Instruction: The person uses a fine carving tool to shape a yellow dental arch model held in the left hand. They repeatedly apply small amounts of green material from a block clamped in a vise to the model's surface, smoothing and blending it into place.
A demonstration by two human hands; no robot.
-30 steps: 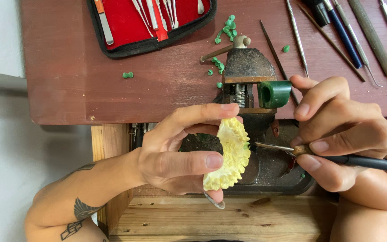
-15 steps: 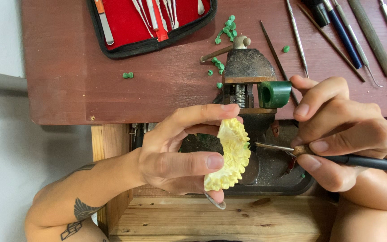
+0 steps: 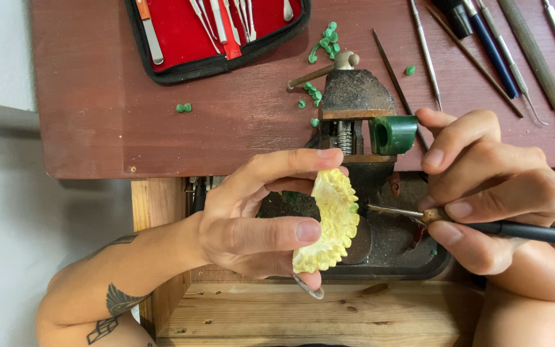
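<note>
A yellow dental cast [image 3: 332, 225] is gripped in the left hand [image 3: 252, 225]; a carving tool [image 3: 483, 225] is pinched by the right hand [image 3: 496, 193], its tip touching the cast.

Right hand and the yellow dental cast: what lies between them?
In the head view, only the thin metal tip of the carving tool spans from the right hand to the yellow dental cast, over the dark tray.

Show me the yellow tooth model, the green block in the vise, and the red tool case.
yellow tooth model [image 3: 335, 222], head view, middle of the arch.
green block [image 3: 394, 134], head view, front face.
red tool case [image 3: 181, 32], head view, red lining.
</note>
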